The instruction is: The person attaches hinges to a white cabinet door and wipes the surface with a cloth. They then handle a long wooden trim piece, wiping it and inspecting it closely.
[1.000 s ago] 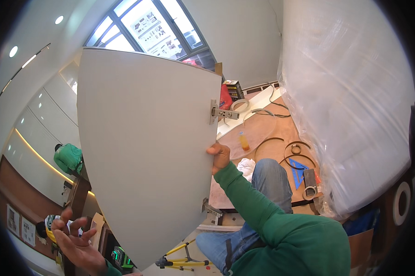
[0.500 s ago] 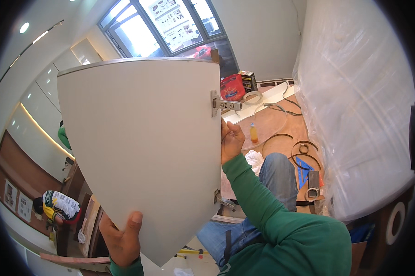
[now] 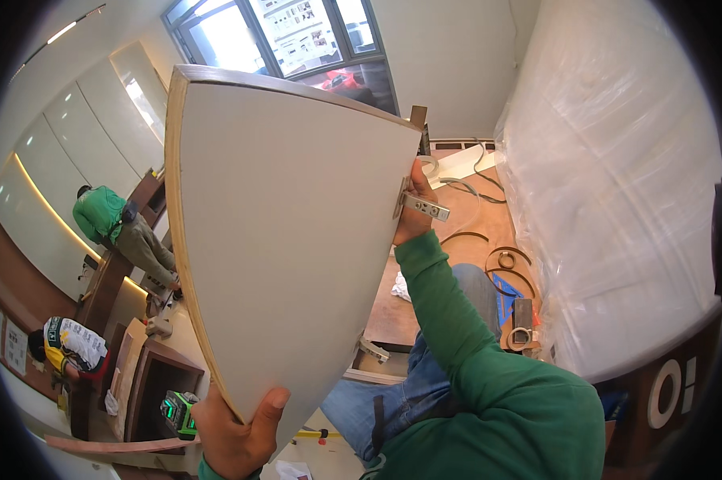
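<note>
A large pale grey cabinet door (image 3: 289, 232) is held up tilted before me, its bare wood edge showing on the left. My left hand (image 3: 237, 428) grips its lower left edge, thumb on the pale face and fingers behind. Higher up on the right edge, my right hand (image 3: 417, 204) holds the door beside the upper metal hinge (image 3: 425, 206), with some fingers hidden behind the panel. A second hinge (image 3: 374, 350) sticks out lower on that same edge, above my jeans-clad leg (image 3: 401, 384).
Right of the door, a wooden board carries rolls of edge strip (image 3: 507, 259), a blue triangle square (image 3: 505, 294) and a dark block (image 3: 523, 312). Plastic sheeting (image 3: 617, 200) hangs at the right. Two people work at the left, near a green laser level (image 3: 178, 414).
The door has turned and tilted, so its left wood edge now shows. My right hand has moved up to the upper hinge; my left hand has shifted slightly right.
</note>
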Available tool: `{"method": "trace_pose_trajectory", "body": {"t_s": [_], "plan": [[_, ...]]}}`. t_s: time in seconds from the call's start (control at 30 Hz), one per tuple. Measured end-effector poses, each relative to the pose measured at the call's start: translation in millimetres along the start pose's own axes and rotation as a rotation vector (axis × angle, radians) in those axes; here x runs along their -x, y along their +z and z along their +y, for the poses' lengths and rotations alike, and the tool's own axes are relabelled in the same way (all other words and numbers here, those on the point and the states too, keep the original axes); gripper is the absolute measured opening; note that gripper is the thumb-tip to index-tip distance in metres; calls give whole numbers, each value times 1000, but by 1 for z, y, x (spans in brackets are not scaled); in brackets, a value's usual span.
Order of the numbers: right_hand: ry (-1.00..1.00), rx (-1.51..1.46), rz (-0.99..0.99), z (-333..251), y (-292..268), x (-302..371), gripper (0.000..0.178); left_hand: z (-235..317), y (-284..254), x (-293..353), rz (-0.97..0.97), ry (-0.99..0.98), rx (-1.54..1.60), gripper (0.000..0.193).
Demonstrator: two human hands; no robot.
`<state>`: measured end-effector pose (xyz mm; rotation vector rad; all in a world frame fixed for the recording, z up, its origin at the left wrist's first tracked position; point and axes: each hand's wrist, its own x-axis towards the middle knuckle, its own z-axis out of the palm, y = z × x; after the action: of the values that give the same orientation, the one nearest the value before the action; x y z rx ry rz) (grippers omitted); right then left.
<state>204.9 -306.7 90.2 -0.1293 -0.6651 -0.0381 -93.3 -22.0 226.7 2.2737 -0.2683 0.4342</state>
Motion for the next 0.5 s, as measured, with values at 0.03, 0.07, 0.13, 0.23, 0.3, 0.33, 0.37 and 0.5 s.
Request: {"method": "trace_pose_trajectory", "body": {"t_s": [0.03, 0.07, 0.13, 0.23, 0.3, 0.33, 0.37, 0.5], "plan": [[-2, -14, -10, -1, -1, 2, 54, -5, 2, 2, -3, 11, 16, 50], [-2, -32, -20, -1, -3, 3, 54, -8, 3, 2, -3, 19, 27, 48], [-3, -26, 79, 6, -5, 4, 56, -9, 1, 2, -14, 49, -18, 47], [34, -27, 66, -3, -35, 7, 60, -30, 7, -9, -60, 56, 30, 45], [52, -15, 74, 8, -40, 13, 56, -35, 0, -12, -108, 8, 35, 52], [5, 81, 107, -4, -62, 18, 53, -37, -2, -18, -148, -4, 42, 59], [-64, 212, 146, -26, -85, 18, 51, -33, 1, -31, -193, 40, 18, 66], [-110, 236, 157, -6, -44, 26, 51, -37, -9, -41, -248, 75, -30, 91]]}}
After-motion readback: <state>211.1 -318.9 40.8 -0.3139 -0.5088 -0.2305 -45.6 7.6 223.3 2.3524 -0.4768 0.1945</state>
